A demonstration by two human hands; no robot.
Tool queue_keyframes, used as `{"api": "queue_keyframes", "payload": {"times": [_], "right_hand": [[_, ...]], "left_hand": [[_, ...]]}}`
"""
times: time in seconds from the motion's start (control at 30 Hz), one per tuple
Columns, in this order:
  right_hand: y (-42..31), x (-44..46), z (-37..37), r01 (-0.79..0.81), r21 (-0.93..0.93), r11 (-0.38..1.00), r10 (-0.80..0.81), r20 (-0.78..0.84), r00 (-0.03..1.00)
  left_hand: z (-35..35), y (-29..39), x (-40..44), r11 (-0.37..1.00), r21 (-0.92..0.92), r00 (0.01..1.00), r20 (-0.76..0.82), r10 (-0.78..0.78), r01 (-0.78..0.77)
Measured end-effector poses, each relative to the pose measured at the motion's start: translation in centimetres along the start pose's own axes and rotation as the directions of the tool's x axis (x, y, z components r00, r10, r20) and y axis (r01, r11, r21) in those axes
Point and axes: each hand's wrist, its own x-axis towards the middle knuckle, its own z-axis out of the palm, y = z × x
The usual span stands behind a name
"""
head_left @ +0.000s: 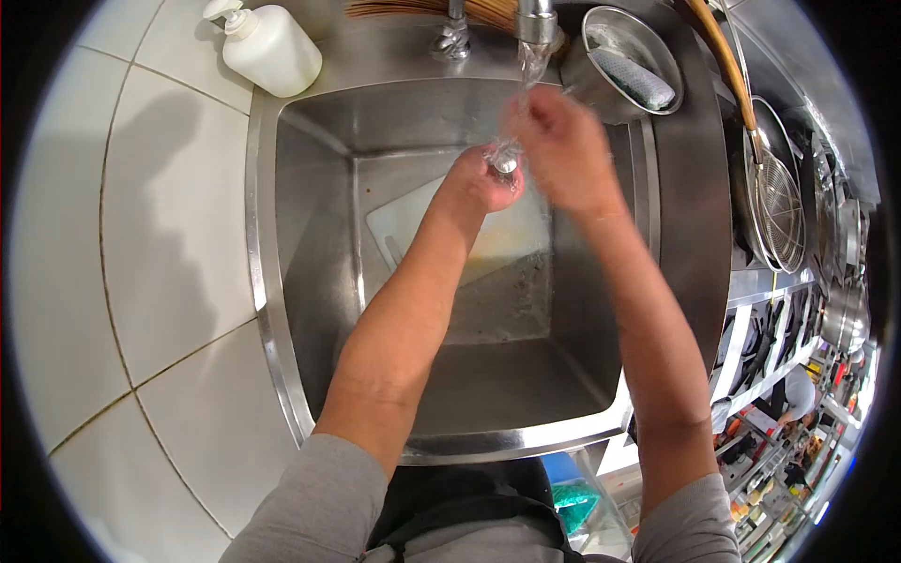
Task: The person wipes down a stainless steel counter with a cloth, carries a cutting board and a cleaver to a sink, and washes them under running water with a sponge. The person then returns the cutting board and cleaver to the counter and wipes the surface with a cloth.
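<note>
Water runs from the faucet (537,23) over both hands above the steel sink (488,375). My left hand (488,178) is closed around a small shiny metal piece (505,163), whose rounded end shows; the rest is hidden in the fingers. My right hand (563,145) is just to the right and higher, under the stream, its fingers curled and blurred by motion. Below the hands, a white cutting board (497,249) with a yellowish stain lies in the sink.
A white pump bottle (272,52) stands at the sink's back left. A metal bowl (605,38) holding a sponge (633,80) sits back right. Bristles lie behind the faucet. Strainers (779,216) are on the right. A person (798,394) is far right.
</note>
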Motion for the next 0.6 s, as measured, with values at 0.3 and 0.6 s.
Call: {"api": "queue_keyframes", "payload": {"times": [0.3, 0.6], "right_hand": [[6.2, -1.9, 8.7, -0.037, -0.281, 0.959, 0.082, 0.15, 0.985], [9.0, -3.7, 11.1, -0.077, -0.217, 0.973, 0.169, 0.449, 0.877]], "left_hand": [[-3.8, 1.2, -2.0, 0.972, 0.234, 0.97, 0.24, -0.049, -0.009], [-6.9, 0.2, -7.0, 0.891, 0.43, 0.979, -0.068, 0.193, -0.145]]}}
